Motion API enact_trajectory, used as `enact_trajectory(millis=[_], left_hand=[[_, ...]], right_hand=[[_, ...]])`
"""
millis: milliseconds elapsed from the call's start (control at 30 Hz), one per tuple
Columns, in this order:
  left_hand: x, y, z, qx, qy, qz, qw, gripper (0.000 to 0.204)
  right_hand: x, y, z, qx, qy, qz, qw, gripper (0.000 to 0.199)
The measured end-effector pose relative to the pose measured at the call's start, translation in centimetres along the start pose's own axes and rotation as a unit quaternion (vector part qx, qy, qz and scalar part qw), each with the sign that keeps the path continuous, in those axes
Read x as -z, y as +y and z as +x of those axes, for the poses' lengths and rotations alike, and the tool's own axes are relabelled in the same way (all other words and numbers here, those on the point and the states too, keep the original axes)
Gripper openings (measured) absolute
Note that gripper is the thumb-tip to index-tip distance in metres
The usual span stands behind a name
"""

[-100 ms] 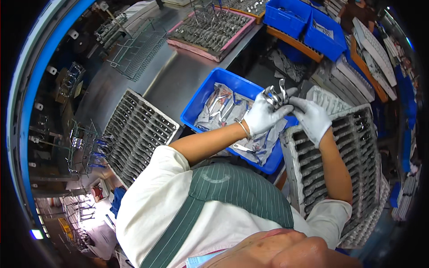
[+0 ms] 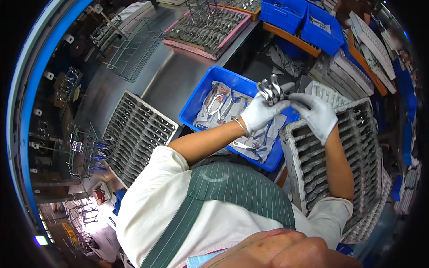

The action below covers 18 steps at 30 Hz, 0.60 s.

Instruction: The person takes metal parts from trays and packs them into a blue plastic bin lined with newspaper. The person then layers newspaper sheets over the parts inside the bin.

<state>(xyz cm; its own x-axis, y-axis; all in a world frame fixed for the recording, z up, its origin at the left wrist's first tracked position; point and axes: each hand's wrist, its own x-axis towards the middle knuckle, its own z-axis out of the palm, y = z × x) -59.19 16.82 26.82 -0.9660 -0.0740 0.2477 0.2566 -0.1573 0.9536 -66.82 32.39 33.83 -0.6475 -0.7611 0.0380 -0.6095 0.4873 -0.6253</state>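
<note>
The left hand [image 2: 261, 114] clasps a bunch of metal tools [image 2: 269, 90], count unclear, fingers wrapped round them. The right hand [image 2: 316, 114] pinches the bunch's right end. One blue bin [image 2: 201, 100] lies below the fingers, one grey tray [image 2: 353, 147] beneath the right hand.

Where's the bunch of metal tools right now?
In the head view, upper centre-right: the bunch of metal tools is gripped in the gloved left hand, above the blue bin's far edge, with the right hand alongside.
</note>
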Motion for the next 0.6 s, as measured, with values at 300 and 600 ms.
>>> enact_trajectory(millis=[300,600], left_hand=[[-1.3,0.4,0.0,0.026,-0.070,-0.066,0.995,0.047],[-4.1,1.8,-1.0,0.240,-0.084,-0.378,0.890,0.058]], right_hand=[[-0.2,1.3,-0.4,0.103,0.007,-0.122,0.987,0.030],[-3.3,0.7,-3.6,0.103,-0.010,0.024,0.994,0.036]])
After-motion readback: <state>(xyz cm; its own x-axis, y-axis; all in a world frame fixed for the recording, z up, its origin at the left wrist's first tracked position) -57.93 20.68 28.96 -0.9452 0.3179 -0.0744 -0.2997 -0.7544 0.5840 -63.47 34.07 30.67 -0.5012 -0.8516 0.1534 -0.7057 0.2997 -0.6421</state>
